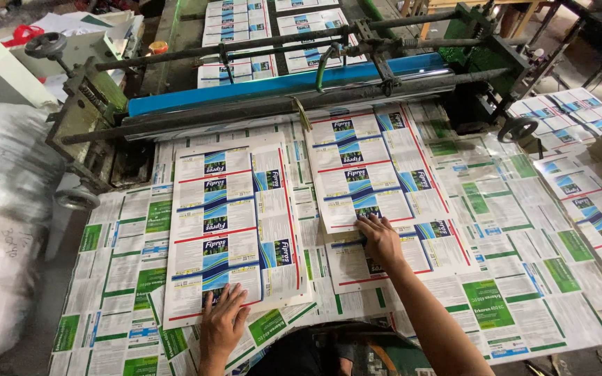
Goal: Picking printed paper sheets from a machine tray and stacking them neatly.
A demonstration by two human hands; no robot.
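Note:
Two stacks of printed white, blue and red sheets lie on a table below a machine's rollers. My left hand (223, 322) rests flat, fingers spread, on the near edge of the left stack (231, 223). Reaching farther forward, my right hand (379, 238) presses its fingers on the near edge of the right stack (377, 170), over a lower sheet (398, 254) that sticks out toward me. Neither hand grips anything.
The table (510, 292) is covered with green-and-white printed sheets. A machine with a blue roller (280, 87) and dark bars spans the far side, handwheels (517, 129) at its ends. A white sack (1, 230) lies left. More printed stacks (580, 188) sit right.

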